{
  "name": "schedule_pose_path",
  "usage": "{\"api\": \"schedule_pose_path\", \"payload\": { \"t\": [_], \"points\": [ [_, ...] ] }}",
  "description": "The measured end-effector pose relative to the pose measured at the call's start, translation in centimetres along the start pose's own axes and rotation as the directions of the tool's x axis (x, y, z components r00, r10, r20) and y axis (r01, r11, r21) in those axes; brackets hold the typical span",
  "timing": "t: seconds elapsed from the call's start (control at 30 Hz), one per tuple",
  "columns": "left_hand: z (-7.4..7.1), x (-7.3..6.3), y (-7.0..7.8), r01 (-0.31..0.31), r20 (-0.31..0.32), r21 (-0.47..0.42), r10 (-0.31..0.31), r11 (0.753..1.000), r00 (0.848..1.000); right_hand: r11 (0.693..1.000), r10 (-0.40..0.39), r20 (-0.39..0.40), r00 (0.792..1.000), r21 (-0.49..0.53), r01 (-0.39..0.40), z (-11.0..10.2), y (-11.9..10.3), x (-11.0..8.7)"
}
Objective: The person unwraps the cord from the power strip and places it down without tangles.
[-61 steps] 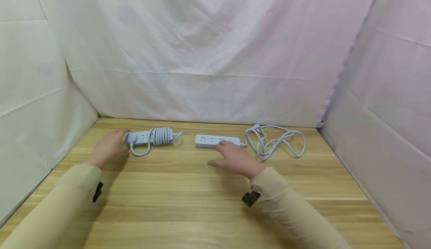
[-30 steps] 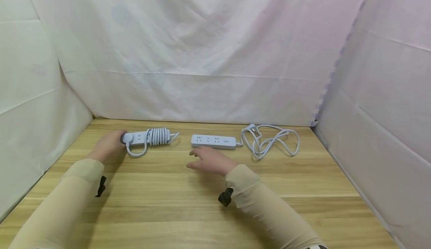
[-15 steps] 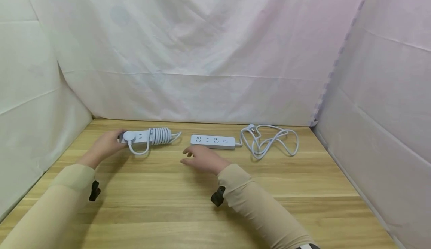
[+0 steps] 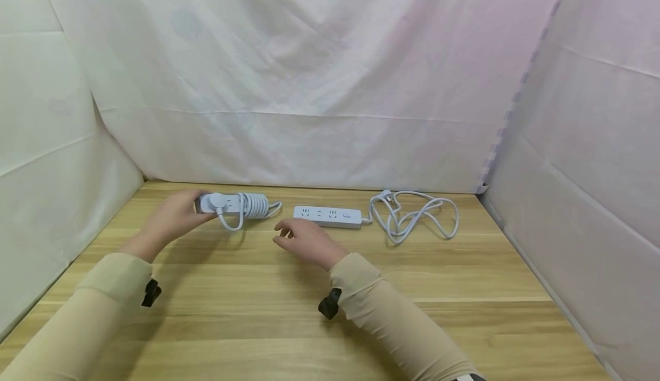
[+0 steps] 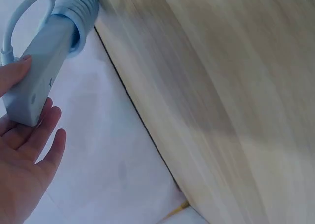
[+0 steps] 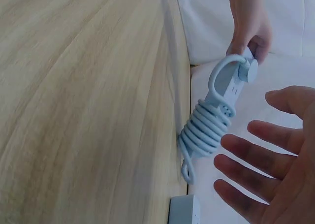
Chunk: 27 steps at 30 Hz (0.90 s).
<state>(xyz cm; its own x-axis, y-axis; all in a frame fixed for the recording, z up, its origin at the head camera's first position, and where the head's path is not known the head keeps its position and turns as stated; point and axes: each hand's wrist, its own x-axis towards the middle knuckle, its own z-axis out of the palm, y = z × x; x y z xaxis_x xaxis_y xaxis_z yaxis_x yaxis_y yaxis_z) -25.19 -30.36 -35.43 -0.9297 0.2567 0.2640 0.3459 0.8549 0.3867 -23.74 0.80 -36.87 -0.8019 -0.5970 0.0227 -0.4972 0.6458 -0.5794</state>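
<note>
My left hand point(image 4: 172, 218) grips the left end of a white power strip point(image 4: 234, 203), thumb on one side and fingers underneath. The cord point(image 6: 204, 128) is wound in tight coils round the strip's other end, and its plug point(image 4: 217, 200) sits on the sockets by my hand. In the left wrist view this strip point(image 5: 42, 69) shows its plain side. My right hand point(image 4: 311, 242) holds nothing; its fingers are spread and slightly bent in the right wrist view. It hovers just in front of a second white power strip point(image 4: 327, 216), which lies flat on the table.
The second strip's loose cord point(image 4: 407, 226) lies in tangled loops to its right, plug at the back. White cloth point(image 4: 309, 83) hangs behind the wooden table point(image 4: 247, 323) and along both sides. Each wrist wears a small black camera point(image 4: 330, 303).
My left hand has raised the wound power strip slightly and shifted it right. My right hand has moved left, away from over the second strip, which stays in place.
</note>
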Motion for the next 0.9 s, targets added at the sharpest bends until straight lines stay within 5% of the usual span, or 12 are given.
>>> {"api": "schedule_pose_path", "payload": {
  "t": [0.13,0.23,0.37,0.53,0.9],
  "points": [
    [0.1,0.0,1.2,-0.069,-0.047,0.076,0.072,0.995,0.996,0.999,-0.03,-0.066,0.997,0.023,0.031,0.0,-0.5,0.0],
    [0.5,-0.1,1.9,-0.149,-0.117,0.157,0.168,0.976,0.979,0.997,-0.044,-0.11,0.993,0.053,0.05,-0.1,-1.0,0.0],
    [0.9,-0.3,2.8,-0.255,-0.227,0.254,0.314,0.933,0.922,0.993,-0.061,-0.146,0.987,0.088,0.075,-0.3,-1.6,-0.4],
    [0.7,-0.3,4.1,-0.324,-0.313,0.308,0.417,0.895,0.854,0.991,-0.089,-0.171,0.981,0.088,0.105,-0.5,-2.5,-0.9],
    [-0.2,-0.5,8.3,-0.356,-0.415,0.323,0.47,0.877,0.779,0.982,-0.175,-0.243,0.954,0.03,0.188,-0.7,-3.5,-2.3]
  ]
}}
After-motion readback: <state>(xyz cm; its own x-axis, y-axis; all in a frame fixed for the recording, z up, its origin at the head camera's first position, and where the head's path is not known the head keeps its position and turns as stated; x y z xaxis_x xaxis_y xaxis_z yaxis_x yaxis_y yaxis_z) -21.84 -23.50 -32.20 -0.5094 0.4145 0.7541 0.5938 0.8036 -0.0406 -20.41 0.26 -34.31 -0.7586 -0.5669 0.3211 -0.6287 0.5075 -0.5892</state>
